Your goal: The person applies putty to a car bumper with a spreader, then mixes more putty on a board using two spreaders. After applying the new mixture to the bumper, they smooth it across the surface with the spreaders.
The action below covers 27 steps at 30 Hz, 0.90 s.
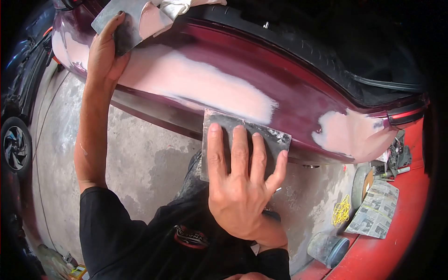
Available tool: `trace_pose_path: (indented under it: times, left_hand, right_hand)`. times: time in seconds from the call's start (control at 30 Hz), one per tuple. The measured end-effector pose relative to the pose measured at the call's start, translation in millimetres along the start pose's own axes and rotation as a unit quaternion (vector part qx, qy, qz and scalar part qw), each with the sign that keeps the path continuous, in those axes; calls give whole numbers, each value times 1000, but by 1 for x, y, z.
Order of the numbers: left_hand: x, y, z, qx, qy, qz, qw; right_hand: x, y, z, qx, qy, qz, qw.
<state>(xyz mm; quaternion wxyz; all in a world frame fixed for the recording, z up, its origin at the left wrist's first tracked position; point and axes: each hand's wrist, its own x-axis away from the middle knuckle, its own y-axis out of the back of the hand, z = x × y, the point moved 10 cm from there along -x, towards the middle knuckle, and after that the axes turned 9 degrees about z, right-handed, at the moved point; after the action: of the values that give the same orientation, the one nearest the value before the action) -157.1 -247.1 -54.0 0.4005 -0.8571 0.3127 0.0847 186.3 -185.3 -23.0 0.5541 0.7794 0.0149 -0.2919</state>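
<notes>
A maroon car bumper (298,100) spans the upper view, with a broad patch of pink filler (200,77) across its middle and a smaller filler patch (350,135) near its right end. My left hand (105,53) grips a flat grey mixing board (109,18) with its thumb on top. A lump of pink putty (153,21) lies on that board. Below the bumper's lower edge, my right hand (240,182) holds a thin, smeared putty spreader (277,136). Its fingers are spread over the spreader's face; the thumb is hidden.
White cloth (179,6) lies on the bumper's top. Concrete floor (144,144) shows beneath. To the right are yellow cord (341,210), newspaper (375,210), a clear container (326,249) with a dark rim and a red surface (410,186). A car wheel (16,143) stands at left.
</notes>
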Motion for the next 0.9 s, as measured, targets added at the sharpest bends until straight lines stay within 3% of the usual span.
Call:
trace_pose_path:
  times: [0.3,0.57,0.9]
  left_hand:
    - [0,2,0,-9,8,-10,1000]
    - [5,-7,-1,-12,5,-9,1000]
    - [-1,7,3,-28,26,0,999]
  right_hand:
    - [9,-4,5,-31,14,61,998]
    - [16,-3,-20,11,-1,-24,1000]
    - [24,-6,-21,-12,-4,2,1000]
